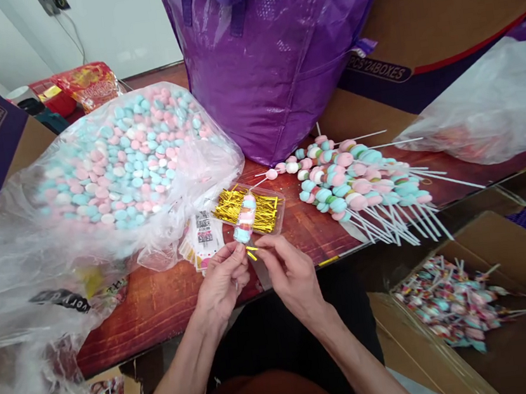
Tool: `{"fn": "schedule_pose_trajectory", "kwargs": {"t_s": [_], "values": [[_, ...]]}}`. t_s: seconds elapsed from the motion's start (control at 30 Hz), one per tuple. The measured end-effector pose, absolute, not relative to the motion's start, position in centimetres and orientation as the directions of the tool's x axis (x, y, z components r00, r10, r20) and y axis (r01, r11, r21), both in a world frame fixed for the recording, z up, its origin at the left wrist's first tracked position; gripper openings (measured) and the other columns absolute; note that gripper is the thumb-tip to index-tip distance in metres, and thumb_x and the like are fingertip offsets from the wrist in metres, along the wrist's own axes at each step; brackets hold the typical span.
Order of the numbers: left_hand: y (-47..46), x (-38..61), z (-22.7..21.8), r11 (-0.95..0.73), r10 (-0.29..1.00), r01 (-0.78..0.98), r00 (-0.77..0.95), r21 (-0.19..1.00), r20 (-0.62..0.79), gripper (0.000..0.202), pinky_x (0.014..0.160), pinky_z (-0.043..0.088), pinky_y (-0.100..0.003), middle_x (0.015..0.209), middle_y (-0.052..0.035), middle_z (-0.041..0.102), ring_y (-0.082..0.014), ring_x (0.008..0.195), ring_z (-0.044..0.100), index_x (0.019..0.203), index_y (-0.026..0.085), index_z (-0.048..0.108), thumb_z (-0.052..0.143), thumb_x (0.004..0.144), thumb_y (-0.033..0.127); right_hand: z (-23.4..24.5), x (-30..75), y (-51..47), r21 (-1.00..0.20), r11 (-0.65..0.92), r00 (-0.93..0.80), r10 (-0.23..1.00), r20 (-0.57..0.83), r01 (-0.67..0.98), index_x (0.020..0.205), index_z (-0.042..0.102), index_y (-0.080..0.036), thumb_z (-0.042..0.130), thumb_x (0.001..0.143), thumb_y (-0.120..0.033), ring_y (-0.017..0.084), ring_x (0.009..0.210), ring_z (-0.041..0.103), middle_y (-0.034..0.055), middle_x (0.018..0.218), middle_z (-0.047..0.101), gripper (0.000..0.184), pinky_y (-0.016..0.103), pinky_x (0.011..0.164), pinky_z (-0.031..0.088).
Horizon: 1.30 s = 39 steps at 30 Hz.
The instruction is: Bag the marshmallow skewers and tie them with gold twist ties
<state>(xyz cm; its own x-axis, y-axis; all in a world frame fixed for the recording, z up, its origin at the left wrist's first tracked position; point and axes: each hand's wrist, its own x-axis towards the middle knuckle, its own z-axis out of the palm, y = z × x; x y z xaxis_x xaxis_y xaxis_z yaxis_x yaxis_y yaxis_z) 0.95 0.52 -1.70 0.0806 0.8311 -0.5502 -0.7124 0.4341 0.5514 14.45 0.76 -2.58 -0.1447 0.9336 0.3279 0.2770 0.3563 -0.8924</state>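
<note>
My left hand (220,279) pinches the base of a wrapped marshmallow skewer (245,218) of pink, white and blue pieces, held upright over the table edge. My right hand (289,270) is closed on a gold twist tie (251,251) at the skewer's neck, just below the candy. Behind the skewer lies an open clear box of gold twist ties (264,209). A pile of unwrapped marshmallow skewers (357,182) lies to the right on the red-brown table (160,299).
A big clear bag of loose pink and blue marshmallows (128,156) fills the left. A purple bag (274,55) stands at the back. A cardboard box of wrapped skewers (453,304) sits low right. Cardboard cartons (437,16) and another plastic bag (496,104) lie right.
</note>
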Motion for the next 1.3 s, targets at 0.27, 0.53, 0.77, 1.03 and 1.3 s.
{"fn": "schedule_pose_trajectory", "kwargs": {"t_s": [0.27,0.53,0.77,1.03,1.3], "values": [[-0.2,1.8,-0.8,0.505,0.77,-0.797,0.242,0.332,-0.59,0.041,0.039,0.027,-0.012,0.06,0.0072,0.054,0.0004,0.042,0.038,0.075,0.014,0.062,0.095,0.052,0.019,-2.7,14.7,0.8,-0.354,0.726,-0.234,0.573,0.786,0.589,0.104,0.068,-0.018,0.056,0.091,-0.006,0.02,0.083,0.068,0.0108,0.091,0.072,0.022,0.032,0.074,0.055],[-0.6,2.2,0.2,0.297,0.94,-0.705,0.098,0.644,-0.327,0.034,0.075,0.051,-0.027,0.094,-0.0041,0.069,-0.0156,0.083,0.063,0.089,0.019,0.073,0.082,0.072,0.047,0.0,13.0,-0.1,-0.862,0.391,0.019,0.908,0.419,0.324,0.087,0.057,-0.02,0.052,0.095,-0.014,0.014,0.069,0.059,0.0011,0.077,0.062,0.011,0.025,0.062,0.048],[-2.6,0.2,0.8,0.115,0.977,-0.325,-0.131,0.939,-0.165,0.043,0.096,0.043,-0.034,0.094,-0.0057,0.067,-0.0197,0.093,0.059,0.069,0.019,0.071,0.061,0.087,0.057,3.2,12.9,-1.3,-0.914,0.36,-0.019,0.931,0.364,0.189,0.082,0.06,-0.019,0.055,0.094,-0.013,0.011,0.067,0.056,-0.0018,0.075,0.058,0.014,0.023,0.065,0.046],[-2.8,0.9,0.3,0.251,0.958,-0.328,-0.05,0.911,-0.282,0.019,0.068,0.046,-0.025,0.075,-0.001,0.064,-0.0124,0.066,0.053,0.084,0.018,0.075,0.079,0.075,0.035,1.2,13.2,-3.6,-1.0,0.005,-0.168,0.986,0.002,0.015,0.083,0.067,-0.019,0.055,0.096,-0.03,0.011,0.057,0.051,-0.0019,0.064,0.057,0.021,0.023,0.053,0.043],[-0.3,-4.0,-2.2,0.008,0.946,0.389,-0.302,0.921,0.12,0.024,0.094,0.042,-0.033,0.101,-0.0076,0.065,-0.0253,0.103,0.057,0.096,0.026,0.079,0.073,0.074,0.018,-4.0,22.0,-6.4,-0.997,-0.077,0.484,0.873,-0.055,0.027,0.081,0.074,-0.024,0.074,0.081,-0.038,0.017,0.058,0.049,0.0031,0.065,0.056,0.013,0.034,0.052,0.034]]}}
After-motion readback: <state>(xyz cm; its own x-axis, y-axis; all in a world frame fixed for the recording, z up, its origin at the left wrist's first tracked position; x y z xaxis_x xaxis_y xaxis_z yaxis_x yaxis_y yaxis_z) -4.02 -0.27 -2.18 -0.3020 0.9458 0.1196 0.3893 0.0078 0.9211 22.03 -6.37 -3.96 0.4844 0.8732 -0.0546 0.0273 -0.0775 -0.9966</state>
